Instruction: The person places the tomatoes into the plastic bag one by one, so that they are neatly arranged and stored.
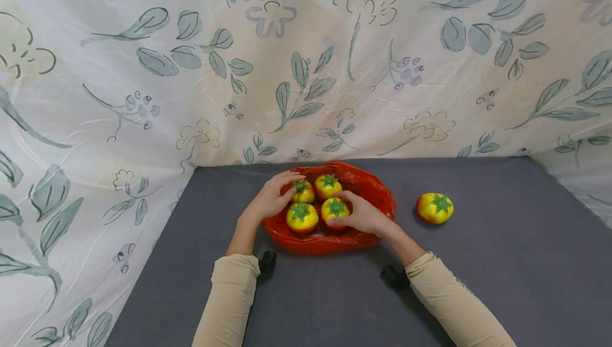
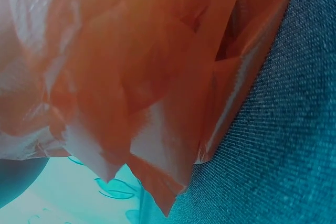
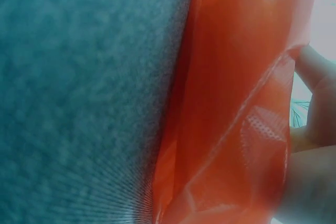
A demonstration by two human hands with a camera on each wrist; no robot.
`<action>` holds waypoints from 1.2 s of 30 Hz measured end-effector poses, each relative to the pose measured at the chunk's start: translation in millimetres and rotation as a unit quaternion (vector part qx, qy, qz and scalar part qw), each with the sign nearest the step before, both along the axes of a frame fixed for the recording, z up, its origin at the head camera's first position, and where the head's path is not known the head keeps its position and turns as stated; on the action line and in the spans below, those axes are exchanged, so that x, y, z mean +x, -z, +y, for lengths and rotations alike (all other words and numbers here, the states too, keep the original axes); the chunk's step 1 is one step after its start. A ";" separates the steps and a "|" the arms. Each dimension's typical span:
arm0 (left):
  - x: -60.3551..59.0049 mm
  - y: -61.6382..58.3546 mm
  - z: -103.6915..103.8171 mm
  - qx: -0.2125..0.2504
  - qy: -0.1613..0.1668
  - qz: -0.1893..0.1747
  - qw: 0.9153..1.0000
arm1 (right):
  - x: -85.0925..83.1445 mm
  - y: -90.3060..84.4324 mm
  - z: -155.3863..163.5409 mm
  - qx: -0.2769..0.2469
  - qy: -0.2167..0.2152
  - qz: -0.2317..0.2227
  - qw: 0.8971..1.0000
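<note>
A red plastic bag [image 1: 377, 198] lies spread with its mouth open, and several yellow-and-red tomatoes with green star-shaped tops sit inside. My left hand [image 1: 274, 196] reaches over the bag's left rim and holds the back-left tomato [image 1: 303, 194] between thumb and fingers. From the other side, my right hand [image 1: 364, 215] grips the front-right tomato [image 1: 333, 210]. Beside these are the front-left tomato [image 1: 302, 219] and the back-right tomato [image 1: 327, 185]. Crumpled red plastic [image 2: 157, 72] fills most of the left wrist view. The right wrist view has the bag's side [image 3: 231, 93] with part of my right hand [image 3: 320, 108] beyond it.
Another tomato [image 1: 434, 208] lies on the dark grey table [image 1: 330, 299], to the right of the bag. A floral cloth [image 1: 306, 70] hangs behind the table and along its left side.
</note>
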State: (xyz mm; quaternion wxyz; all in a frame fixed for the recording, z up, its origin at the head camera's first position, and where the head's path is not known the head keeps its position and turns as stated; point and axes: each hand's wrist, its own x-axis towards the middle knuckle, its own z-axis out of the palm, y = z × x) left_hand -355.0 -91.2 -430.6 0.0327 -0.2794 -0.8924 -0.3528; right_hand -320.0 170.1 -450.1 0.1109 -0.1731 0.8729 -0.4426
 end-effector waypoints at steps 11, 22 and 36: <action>1.5 -0.5 -0.5 0.003 0.007 0.002 1.000 | 0.2 -1.2 0.8 0.003 -0.010 -0.003 1.000; 2.3 -1.5 0.2 0.000 -0.001 0.000 1.000 | 0.8 -9.7 5.0 -0.010 -0.008 0.012 1.000; 0.7 -0.7 0.0 0.001 -0.001 -0.003 1.000 | -1.1 -23.2 16.8 -0.027 0.010 0.016 0.999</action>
